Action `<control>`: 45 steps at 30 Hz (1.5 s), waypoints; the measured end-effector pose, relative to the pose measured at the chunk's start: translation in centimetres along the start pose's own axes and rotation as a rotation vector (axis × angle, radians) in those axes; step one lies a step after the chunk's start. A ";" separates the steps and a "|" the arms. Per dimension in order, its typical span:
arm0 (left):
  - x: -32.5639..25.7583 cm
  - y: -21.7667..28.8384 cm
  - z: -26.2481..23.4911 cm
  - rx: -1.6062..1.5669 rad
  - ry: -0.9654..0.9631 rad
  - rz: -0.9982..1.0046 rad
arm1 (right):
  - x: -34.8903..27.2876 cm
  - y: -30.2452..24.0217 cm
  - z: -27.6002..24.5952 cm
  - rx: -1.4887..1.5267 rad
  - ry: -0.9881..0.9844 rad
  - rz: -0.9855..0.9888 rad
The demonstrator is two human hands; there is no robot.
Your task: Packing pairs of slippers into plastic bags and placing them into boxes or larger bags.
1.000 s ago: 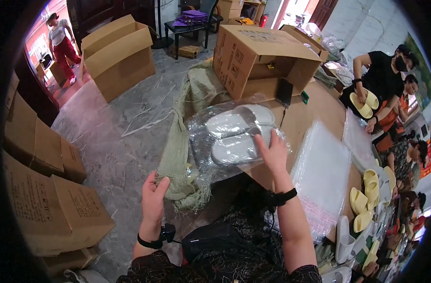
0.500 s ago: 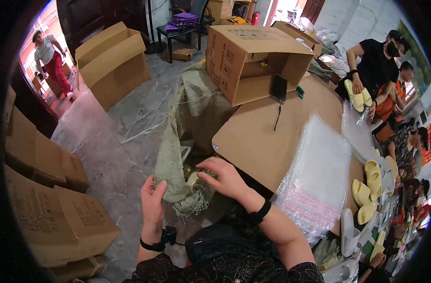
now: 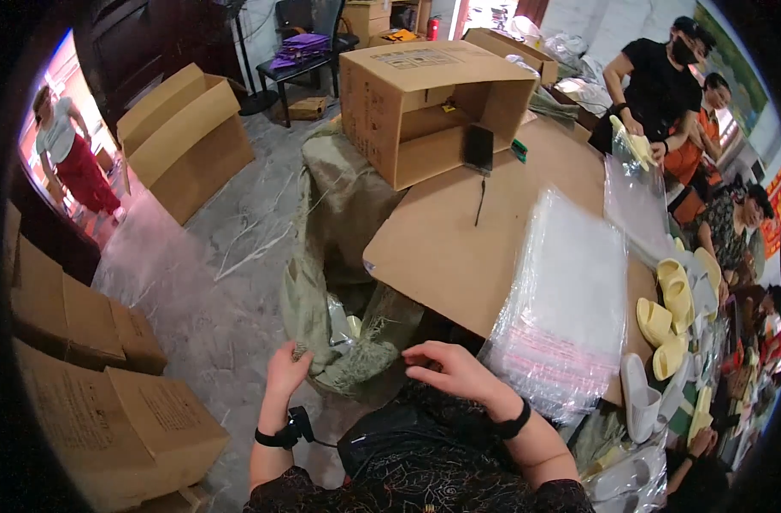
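Observation:
A green-grey woven sack [image 3: 344, 184] hangs at the table's near left corner, its frayed mouth facing me. My left hand [image 3: 288, 369] is closed on the sack's near left edge, thumb against fingers. Just right of the ragged rim is my right hand [image 3: 455, 369], its fingers stretched out and nothing visible in them; it looks apart from the cloth. Down in the sack's mouth show a pale yellow piece [image 3: 354, 327] and something shiny and white, mostly hidden by the cloth.
A stack of clear plastic bags [image 3: 570, 282] covers part of the brown tabletop [image 3: 459, 256]. An open carton [image 3: 382, 111] stands behind. Yellow slippers [image 3: 669, 355] line the right side, where co-workers sit; one holds slippers [image 3: 634, 145]. Cartons [image 3: 143, 419] stand at left.
My right hand has come off the sack's rim and moved right. The sack's mouth now spreads wider, while my left hand stays at its edge. The person in the doorway has shifted.

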State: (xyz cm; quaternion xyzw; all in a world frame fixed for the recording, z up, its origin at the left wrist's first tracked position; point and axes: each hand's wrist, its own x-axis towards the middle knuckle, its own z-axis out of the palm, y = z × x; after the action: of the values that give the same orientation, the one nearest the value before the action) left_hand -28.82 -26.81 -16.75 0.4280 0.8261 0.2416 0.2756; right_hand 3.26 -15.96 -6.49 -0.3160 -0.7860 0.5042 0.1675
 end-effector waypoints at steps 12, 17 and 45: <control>-3.6 14.4 -3.0 -0.053 0.124 0.397 | -17.9 0.4 -10.6 -0.260 0.797 0.222; -6.2 24.1 -2.8 -0.295 -0.148 0.692 | -23.9 1.4 -14.0 -0.258 1.117 0.378; -7.4 33.8 17.9 0.376 -0.447 1.339 | -46.6 13.3 -28.1 -0.791 0.855 1.730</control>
State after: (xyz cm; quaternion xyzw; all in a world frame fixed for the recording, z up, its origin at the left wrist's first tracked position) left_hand 6.00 -12.59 -6.55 0.9206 0.3392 0.1193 0.1526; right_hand 58.63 -23.82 -3.68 -0.9558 -0.2757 0.0047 -0.1020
